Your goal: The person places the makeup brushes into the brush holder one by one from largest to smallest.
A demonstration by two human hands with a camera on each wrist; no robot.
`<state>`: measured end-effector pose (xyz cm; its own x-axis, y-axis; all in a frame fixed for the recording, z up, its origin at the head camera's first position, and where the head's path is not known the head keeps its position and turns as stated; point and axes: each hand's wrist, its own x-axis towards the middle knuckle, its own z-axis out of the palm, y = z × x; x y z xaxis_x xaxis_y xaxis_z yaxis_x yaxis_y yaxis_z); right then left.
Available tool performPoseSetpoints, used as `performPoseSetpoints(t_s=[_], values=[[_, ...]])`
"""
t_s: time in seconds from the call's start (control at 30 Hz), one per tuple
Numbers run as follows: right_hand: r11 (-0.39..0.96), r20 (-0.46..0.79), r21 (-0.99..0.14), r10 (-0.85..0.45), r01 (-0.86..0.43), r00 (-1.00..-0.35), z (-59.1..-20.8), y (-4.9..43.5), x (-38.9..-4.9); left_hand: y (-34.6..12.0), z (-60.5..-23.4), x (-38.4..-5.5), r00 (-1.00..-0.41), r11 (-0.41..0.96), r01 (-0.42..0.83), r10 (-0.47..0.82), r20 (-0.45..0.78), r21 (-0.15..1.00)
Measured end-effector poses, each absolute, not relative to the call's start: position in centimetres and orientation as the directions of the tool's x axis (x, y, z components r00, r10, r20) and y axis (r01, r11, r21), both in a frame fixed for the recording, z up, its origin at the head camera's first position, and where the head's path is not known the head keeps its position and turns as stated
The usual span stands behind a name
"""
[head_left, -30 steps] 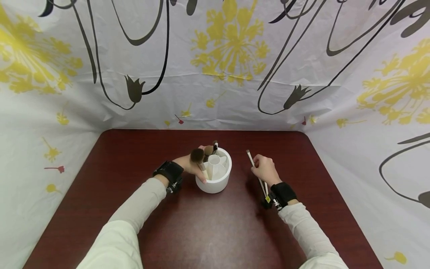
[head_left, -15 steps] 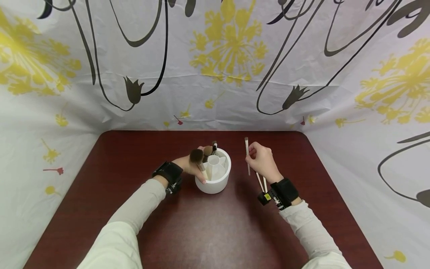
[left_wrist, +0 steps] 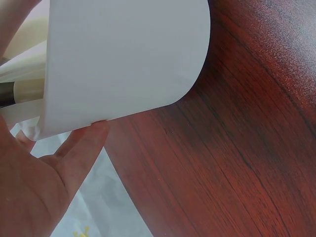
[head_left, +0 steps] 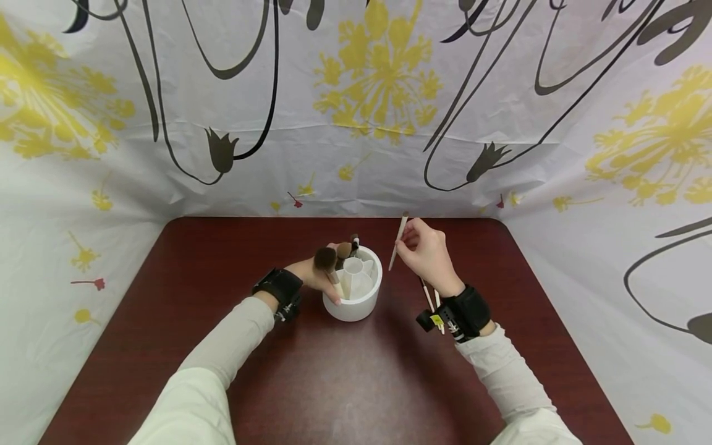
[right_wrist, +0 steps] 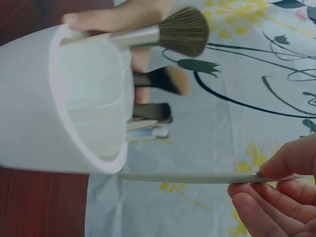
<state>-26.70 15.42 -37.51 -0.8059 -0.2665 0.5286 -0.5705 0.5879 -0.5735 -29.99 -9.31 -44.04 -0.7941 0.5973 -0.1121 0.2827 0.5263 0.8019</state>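
My left hand (head_left: 314,275) grips a white round holder (head_left: 356,309) with inner compartments, thumb on the near side of its rim. A large fluffy makeup brush (right_wrist: 185,32) leans in the holder, along with an angled tan-tipped brush (right_wrist: 173,81) and some smaller ones. To the right of the holder, my right hand (head_left: 427,253) pinches a thin pale-handled makeup brush (head_left: 397,244), bristles upward. In the right wrist view, the handle's lower end appears close to the holder's rim; whether they touch I cannot tell. The left wrist view shows fingers (left_wrist: 91,143) against the holder's outer wall.
Several thin brushes (head_left: 427,295) lie on the dark red wooden table (head_left: 345,383), partly hidden below my right wrist. A white patterned cloth (head_left: 311,123) hangs behind the table and along its sides.
My right hand has lifted the thin brush from near the other loose brushes and carried it up and left toward the holder. The left hand and holder stay put.
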Motion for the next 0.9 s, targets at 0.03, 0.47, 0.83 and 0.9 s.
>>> performPoseSetpoints(t_s=[0.03, 0.47, 0.83, 0.9], values=[[0.578, 0.532, -0.58, -0.265, -0.575, -0.804, -37.4, 15.2, -26.8, -9.4, -43.9, -30.0, -0.795, 0.521, 0.288, 0.598, -0.103, 0.803], [0.552, 0.54, -0.597, -0.259, -0.582, -0.801, -38.3, 13.6, -26.5, -9.5, -44.1, -29.0, -0.807, 0.521, 0.3, 0.585, -0.079, 0.799], [0.557, 0.531, -0.595, -0.269, -0.58, -0.803, -38.2, 13.7, -26.4, -9.5, -44.0, -28.7, -0.806, 0.497, 0.317, 0.59, -0.046, 0.808], [0.56, 0.535, -0.59, -0.268, -0.581, -0.801, -38.1, 13.8, -26.4, -9.5, -43.9, -28.7, -0.799, 0.485, 0.325, 0.6, -0.037, 0.812]])
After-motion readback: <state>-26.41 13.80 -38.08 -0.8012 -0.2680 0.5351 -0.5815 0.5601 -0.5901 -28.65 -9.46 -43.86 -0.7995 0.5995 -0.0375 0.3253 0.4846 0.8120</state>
